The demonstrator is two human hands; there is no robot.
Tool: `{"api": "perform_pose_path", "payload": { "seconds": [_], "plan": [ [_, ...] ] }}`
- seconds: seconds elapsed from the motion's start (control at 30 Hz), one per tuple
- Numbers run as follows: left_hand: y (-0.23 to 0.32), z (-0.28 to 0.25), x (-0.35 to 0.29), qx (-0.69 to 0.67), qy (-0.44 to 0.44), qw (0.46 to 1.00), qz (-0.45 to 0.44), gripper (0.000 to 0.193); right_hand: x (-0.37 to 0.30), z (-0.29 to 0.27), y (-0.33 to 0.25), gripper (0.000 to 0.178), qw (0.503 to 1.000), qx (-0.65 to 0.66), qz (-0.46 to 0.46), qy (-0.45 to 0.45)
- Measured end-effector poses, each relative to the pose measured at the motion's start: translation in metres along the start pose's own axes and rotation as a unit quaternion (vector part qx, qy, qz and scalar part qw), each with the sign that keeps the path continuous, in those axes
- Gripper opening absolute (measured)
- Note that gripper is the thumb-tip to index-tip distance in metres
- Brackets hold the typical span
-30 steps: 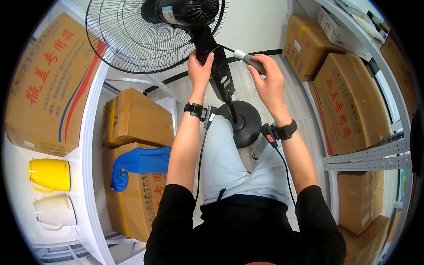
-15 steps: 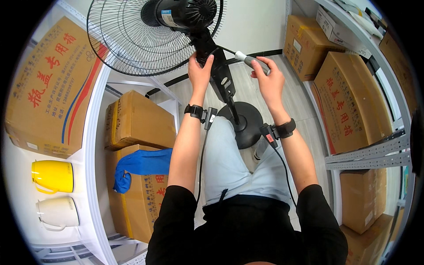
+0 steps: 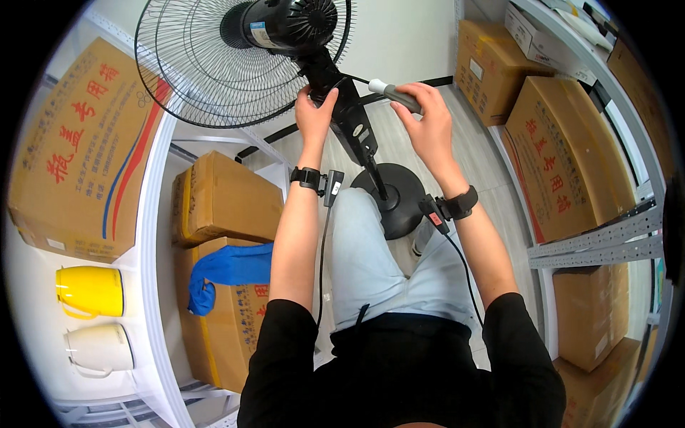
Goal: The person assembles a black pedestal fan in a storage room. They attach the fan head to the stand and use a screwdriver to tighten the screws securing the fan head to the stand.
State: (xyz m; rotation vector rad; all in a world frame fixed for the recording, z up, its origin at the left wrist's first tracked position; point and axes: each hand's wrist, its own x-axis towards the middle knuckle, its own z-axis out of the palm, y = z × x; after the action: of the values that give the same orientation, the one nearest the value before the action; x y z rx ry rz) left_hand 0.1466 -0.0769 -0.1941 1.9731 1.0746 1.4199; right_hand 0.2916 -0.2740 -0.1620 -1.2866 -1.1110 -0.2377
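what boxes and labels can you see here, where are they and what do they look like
Large cardboard box: left shelf, top; brown, red characters, red and blue stripes.
Plain brown box: lower left shelf.
Box under blue cloth: below it; brown, red print.
Boxes on right shelves: brown, red characters.
Fan motor label: small blue and white sticker.

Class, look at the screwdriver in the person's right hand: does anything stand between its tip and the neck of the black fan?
Nothing visible does. The right hand holds the grey-handled screwdriver, its shaft running straight to the fan's neck. The left hand grips the neck from the other side, clear of the shaft.
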Motion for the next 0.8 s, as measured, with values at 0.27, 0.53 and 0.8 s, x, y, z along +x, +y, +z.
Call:
{"api": "perform_pose_path", "payload": {
  "seconds": [0.27, 0.53, 0.8],
  "plan": [
    [0.005, -0.001, 0.009, 0.028, -0.015, 0.999, 0.016, 0.070, 0.004, -0.004, -0.006, 0.028, 0.967, 0.101, 0.226, -0.056],
    [0.004, 0.000, 0.031, 0.015, -0.058, 0.998, 0.015, 0.062, 0.000, 0.001, 0.003, 0.028, 0.997, 0.058, 0.055, 0.021],
    [0.000, 0.009, 0.025, -0.025, -0.039, 0.999, 0.018, 0.059, -0.006, 0.013, 0.007, 0.028, 0.989, 0.075, 0.119, 0.045]
  ]
}}
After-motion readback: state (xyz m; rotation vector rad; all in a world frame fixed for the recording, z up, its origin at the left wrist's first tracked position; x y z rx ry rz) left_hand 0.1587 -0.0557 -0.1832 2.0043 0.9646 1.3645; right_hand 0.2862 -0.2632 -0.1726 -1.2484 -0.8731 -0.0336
